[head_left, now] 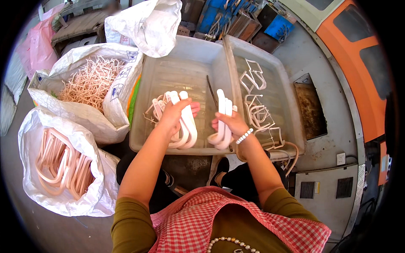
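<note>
My left hand [172, 116] is closed round several pale, curved plastic handles [188, 128] with bent ends, above the near part of a translucent plastic tub [181, 71]. To its right, my right hand [232, 123] grips a smaller bunch of similar curved handles [219, 137], held upright near the tub's right side. A gap separates the two bunches. Beside my left hand, pinkish plastic pieces [157, 109] lie in the tub, partly hidden by that hand. A dark thin rod [211, 89] leans in the tub between the hands.
At the right, a second tub [280, 84] holds thin white plastic frames [258, 110]. On the left stand a white sack [107, 124] of pinkish scraps [90, 82] and a white bag [33, 181] of curved handles [63, 162]. An orange machine [358, 63] stands far right.
</note>
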`<state>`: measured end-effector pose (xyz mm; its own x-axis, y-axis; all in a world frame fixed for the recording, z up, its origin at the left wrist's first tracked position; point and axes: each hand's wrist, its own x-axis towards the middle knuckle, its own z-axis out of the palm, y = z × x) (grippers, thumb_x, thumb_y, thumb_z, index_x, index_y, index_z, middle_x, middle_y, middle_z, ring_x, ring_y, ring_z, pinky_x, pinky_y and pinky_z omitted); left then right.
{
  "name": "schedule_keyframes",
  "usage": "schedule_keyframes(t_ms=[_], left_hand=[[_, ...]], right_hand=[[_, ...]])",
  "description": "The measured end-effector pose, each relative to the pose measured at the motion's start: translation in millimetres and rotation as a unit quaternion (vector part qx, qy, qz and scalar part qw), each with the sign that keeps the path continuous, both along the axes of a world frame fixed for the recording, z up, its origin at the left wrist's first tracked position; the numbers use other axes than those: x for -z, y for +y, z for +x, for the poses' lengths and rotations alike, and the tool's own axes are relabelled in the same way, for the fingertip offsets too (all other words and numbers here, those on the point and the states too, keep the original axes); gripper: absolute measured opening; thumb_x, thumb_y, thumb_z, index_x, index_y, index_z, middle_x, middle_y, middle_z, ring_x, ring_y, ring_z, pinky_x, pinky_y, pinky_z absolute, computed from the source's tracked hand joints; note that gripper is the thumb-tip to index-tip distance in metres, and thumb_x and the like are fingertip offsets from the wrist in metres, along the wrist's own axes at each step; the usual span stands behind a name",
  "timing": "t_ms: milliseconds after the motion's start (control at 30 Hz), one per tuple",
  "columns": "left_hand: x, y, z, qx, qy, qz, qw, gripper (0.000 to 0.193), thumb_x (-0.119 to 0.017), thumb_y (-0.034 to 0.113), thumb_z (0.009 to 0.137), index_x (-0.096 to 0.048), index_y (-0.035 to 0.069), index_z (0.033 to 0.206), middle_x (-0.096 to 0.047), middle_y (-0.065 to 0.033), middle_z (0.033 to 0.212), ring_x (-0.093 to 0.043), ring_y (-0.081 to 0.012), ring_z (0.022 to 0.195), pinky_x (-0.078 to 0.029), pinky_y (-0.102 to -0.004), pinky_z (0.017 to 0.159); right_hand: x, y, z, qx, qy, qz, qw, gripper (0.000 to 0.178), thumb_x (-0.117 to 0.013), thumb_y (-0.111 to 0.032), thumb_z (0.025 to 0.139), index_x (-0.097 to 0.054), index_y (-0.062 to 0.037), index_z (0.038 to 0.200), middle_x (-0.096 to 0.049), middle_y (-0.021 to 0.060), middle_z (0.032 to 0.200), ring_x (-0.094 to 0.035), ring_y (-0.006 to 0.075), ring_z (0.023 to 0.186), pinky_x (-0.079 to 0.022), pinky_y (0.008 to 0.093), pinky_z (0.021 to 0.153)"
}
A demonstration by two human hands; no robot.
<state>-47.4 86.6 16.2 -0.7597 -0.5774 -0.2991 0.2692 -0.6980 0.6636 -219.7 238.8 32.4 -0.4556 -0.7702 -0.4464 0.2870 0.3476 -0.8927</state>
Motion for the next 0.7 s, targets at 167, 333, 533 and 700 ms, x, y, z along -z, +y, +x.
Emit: schedule_keyframes(t_ms=[167,333,533,700], left_hand=[[-4,-1,2,0.047,-0.002,0.019,0.999,0.038,-0.061,0.037,0.089,-0.052,0.003,0.102,-0.062,-0.012,0.086,-0.064,-0.025,0.079,-0.055,-0.0386,0.072],[6,-7,3,0.09,0.061,0.12,0.987,0.053,-0.057,0.057,0.086,-0.056,0.005,0.099,-0.062,-0.0093,0.083,-0.064,-0.023,0.074,-0.056,-0.0386,0.07],[-1,34,10,0.257,0.113,0.089,0.956,0.062,-0.058,0.05,0.088,-0.047,0.006,0.13,-0.06,-0.0111,0.119,-0.062,-0.0232,0.105,-0.053,-0.0396,0.089],[-10,50,18,0.356,0.297,0.091,0.881,0.059,-0.07,0.023,0.084,-0.044,-0.001,0.13,-0.057,-0.0216,0.122,-0.06,-0.0289,0.107,-0.051,-0.0415,0.092]], right_hand=[[-28,39,-6,-0.26,0.459,-0.026,0.849,0.022,-0.068,-0.019,0.085,-0.06,-0.0051,0.099,-0.065,0.0068,0.084,-0.064,0.0161,0.077,-0.05,0.0289,0.072],[-43,49,-17,-0.439,0.716,-0.178,0.512,0.03,-0.065,-0.009,0.069,-0.055,-0.0094,0.097,-0.059,0.0058,0.087,-0.059,0.0238,0.084,-0.047,0.0359,0.077],[-2,37,-25,-0.545,0.716,-0.245,0.36,0.024,-0.058,-0.016,0.073,-0.057,-0.0112,0.097,-0.059,0.0045,0.097,-0.057,0.0229,0.098,-0.044,0.0363,0.089],[12,21,-3,-0.518,0.648,-0.284,0.48,0.037,-0.056,-0.02,0.084,-0.058,-0.0135,0.12,-0.057,0.0075,0.125,-0.051,0.0276,0.118,-0.038,0.0405,0.102]])
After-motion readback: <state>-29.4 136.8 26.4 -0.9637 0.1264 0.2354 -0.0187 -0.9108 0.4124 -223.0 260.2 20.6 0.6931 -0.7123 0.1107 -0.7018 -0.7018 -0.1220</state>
